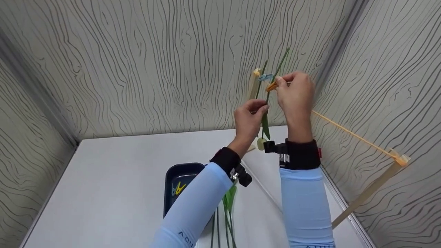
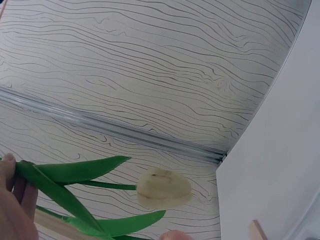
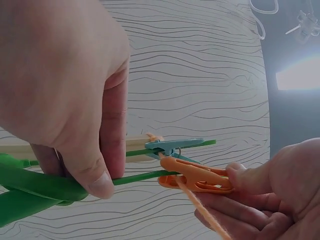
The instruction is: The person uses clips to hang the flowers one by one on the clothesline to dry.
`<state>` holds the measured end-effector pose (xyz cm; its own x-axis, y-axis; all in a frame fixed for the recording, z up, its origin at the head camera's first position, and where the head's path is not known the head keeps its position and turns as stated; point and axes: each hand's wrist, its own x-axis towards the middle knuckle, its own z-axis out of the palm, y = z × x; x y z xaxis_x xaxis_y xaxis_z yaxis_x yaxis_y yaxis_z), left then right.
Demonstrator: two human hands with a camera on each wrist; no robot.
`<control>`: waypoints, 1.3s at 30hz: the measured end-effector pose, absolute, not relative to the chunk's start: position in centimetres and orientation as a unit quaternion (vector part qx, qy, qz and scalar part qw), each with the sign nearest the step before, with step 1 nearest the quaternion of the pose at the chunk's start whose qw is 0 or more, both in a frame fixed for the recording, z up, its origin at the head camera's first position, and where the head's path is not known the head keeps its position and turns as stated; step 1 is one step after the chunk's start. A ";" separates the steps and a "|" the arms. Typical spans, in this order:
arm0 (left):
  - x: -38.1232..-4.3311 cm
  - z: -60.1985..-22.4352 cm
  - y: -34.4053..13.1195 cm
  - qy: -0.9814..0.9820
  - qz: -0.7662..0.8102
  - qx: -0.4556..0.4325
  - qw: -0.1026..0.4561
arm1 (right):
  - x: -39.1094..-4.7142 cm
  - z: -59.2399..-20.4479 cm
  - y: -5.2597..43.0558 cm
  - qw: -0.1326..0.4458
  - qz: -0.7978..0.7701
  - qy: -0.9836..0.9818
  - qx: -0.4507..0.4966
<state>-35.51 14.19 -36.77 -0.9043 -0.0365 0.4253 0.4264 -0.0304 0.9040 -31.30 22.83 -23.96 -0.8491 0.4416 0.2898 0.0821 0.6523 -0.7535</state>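
Note:
My left hand [image 1: 248, 119] pinches the green stem of an upside-down artificial tulip, whose cream bloom [image 2: 164, 189] hangs below green leaves [image 2: 60, 192]. In my right hand [image 1: 297, 94] an orange clothespin [image 3: 197, 175] is pinched by its handle end, its nose at the stem [image 3: 142, 177] and the orange cord [image 3: 202, 210]. Just beyond, a light blue clothespin [image 1: 265, 77] sits on the cord with a second green stem [image 3: 135, 152] in it.
The cord runs between a wooden post [image 1: 254, 86] at the back and another post [image 1: 368, 193] at the right. On the white table [image 1: 113, 179], a dark blue tray [image 1: 168, 175] holds several clothespins [image 1: 179, 188], beside loose green stems [image 1: 227, 213].

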 end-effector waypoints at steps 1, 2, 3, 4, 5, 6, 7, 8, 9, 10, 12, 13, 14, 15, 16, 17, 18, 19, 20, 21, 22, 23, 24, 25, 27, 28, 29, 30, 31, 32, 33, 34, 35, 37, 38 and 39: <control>-35.5 -36.8 14.2 -0.677 -0.703 -0.144 0.165 | -31.2 -24.0 22.8 0.229 0.389 -0.880 -0.146; -35.5 -36.8 14.2 -0.677 -0.703 -0.143 0.164 | -31.2 -24.1 22.8 0.227 0.391 -0.881 -0.144; -35.5 -36.7 14.1 -0.676 -0.705 -0.143 0.163 | -31.1 -24.1 22.9 0.225 0.392 -0.881 -0.142; -35.6 -36.7 14.1 -0.674 -0.706 -0.143 0.162 | -31.0 -24.2 22.9 0.223 0.392 -0.881 -0.140; -35.6 -36.8 14.1 -0.674 -0.706 -0.143 0.162 | -31.0 -24.2 22.9 0.222 0.392 -0.882 -0.138; -35.7 -36.8 14.0 -0.674 -0.706 -0.143 0.164 | -30.9 -24.2 22.8 0.220 0.391 -0.883 -0.135; -35.7 -36.8 13.9 -0.675 -0.705 -0.143 0.166 | -30.9 -24.2 22.8 0.216 0.393 -0.884 -0.132; -35.8 -36.8 13.9 -0.675 -0.704 -0.144 0.168 | -30.8 -24.1 22.8 0.212 0.395 -0.885 -0.130; -35.8 -36.9 13.8 -0.676 -0.702 -0.145 0.170 | -30.8 -24.1 22.8 0.208 0.395 -0.886 -0.126; -35.9 -36.9 13.7 -0.678 -0.699 -0.147 0.173 | -30.8 -24.1 22.7 0.204 0.396 -0.887 -0.123; -35.9 -37.0 13.5 -0.682 -0.696 -0.148 0.171 | -30.7 -24.0 22.7 0.199 0.395 -0.889 -0.115; -36.0 -37.1 13.4 -0.683 -0.696 -0.147 0.168 | -30.7 -24.0 22.7 0.198 0.395 -0.890 -0.111; -36.0 -37.2 13.2 -0.684 -0.695 -0.148 0.165 | -30.7 -24.0 22.7 0.199 0.393 -0.892 -0.107; -36.0 -37.3 13.0 -0.685 -0.694 -0.148 0.162 | -30.7 -24.1 22.6 0.199 0.391 -0.893 -0.105; -36.0 -37.4 12.7 -0.687 -0.694 -0.147 0.160 | -30.8 -24.1 22.6 0.200 0.389 -0.894 -0.101; -36.0 -37.6 12.3 -0.687 -0.694 -0.145 0.158 | -30.9 -24.1 22.6 0.200 0.387 -0.894 -0.099; -35.9 -37.7 11.9 -0.688 -0.694 -0.143 0.156 | -31.0 -24.2 22.6 0.200 0.386 -0.895 -0.097; -35.8 -37.8 11.5 -0.688 -0.694 -0.140 0.156 | -31.1 -24.2 22.6 0.199 0.386 -0.895 -0.097; -35.7 -38.0 11.0 -0.688 -0.695 -0.137 0.158 | -31.2 -24.2 22.7 0.199 0.385 -0.896 -0.097; -35.6 -38.2 10.5 -0.688 -0.695 -0.132 0.160 | -31.3 -24.3 22.7 0.198 0.385 -0.896 -0.098; -35.4 -38.4 9.9 -0.687 -0.696 -0.128 0.163 | -31.4 -24.3 22.7 0.199 0.384 -0.896 -0.099; -35.2 -38.6 9.3 -0.687 -0.696 -0.125 0.167 | -31.5 -24.4 22.8 0.200 0.383 -0.896 -0.101; -34.9 -38.9 8.7 -0.687 -0.696 -0.121 0.171 | -31.7 -24.5 22.9 0.199 0.383 -0.896 -0.102; -34.6 -39.2 8.2 -0.687 -0.695 -0.117 0.176 | -31.8 -24.6 22.9 0.199 0.383 -0.896 -0.103; -34.0 -39.9 7.1 -0.687 -0.695 -0.113 0.179 | -32.0 -24.8 23.2 0.198 0.383 -0.896 -0.107; -33.6 -40.2 6.6 -0.687 -0.695 -0.111 0.180 | -32.2 -24.9 23.3 0.197 0.383 -0.896 -0.108; -33.2 -40.5 6.1 -0.687 -0.695 -0.107 0.180 | -32.3 -24.9 23.4 0.195 0.382 -0.897 -0.109; -32.8 -40.7 5.6 -0.687 -0.697 -0.103 0.179 | -32.4 -25.0 23.4 0.193 0.383 -0.896 -0.110; -32.5 -40.9 5.1 -0.685 -0.699 -0.101 0.179 | -32.5 -25.0 23.5 0.196 0.382 -0.897 -0.110; -32.2 -41.1 4.6 -0.683 -0.701 -0.098 0.179 | -32.6 -24.9 23.6 0.198 0.380 -0.897 -0.110; -32.0 -41.2 4.1 -0.682 -0.703 -0.095 0.180 | -32.7 -24.8 23.7 0.201 0.378 -0.897 -0.110; -31.8 -41.2 3.7 -0.679 -0.705 -0.093 0.181 | -32.7 -24.7 23.7 0.204 0.377 -0.897 -0.109; -31.7 -41.2 3.2 -0.677 -0.707 -0.092 0.183 | -32.7 -24.5 23.7 0.208 0.378 -0.896 -0.108; -31.7 -41.1 2.4 -0.672 -0.711 -0.092 0.186 | -32.7 -24.1 23.7 0.217 0.377 -0.894 -0.108; -31.7 -41.0 2.0 -0.672 -0.711 -0.091 0.187 | -32.6 -24.0 23.7 0.222 0.379 -0.892 -0.107; -31.7 -41.0 1.6 -0.671 -0.711 -0.094 0.189 | -32.4 -23.8 23.7 0.227 0.383 -0.889 -0.105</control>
<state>-31.74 1.57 -40.96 -0.9110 -0.1431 0.3869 0.3944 -0.0273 0.9185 -32.42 23.68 -23.83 -0.8744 0.3613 0.3240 0.0133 0.6851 -0.7283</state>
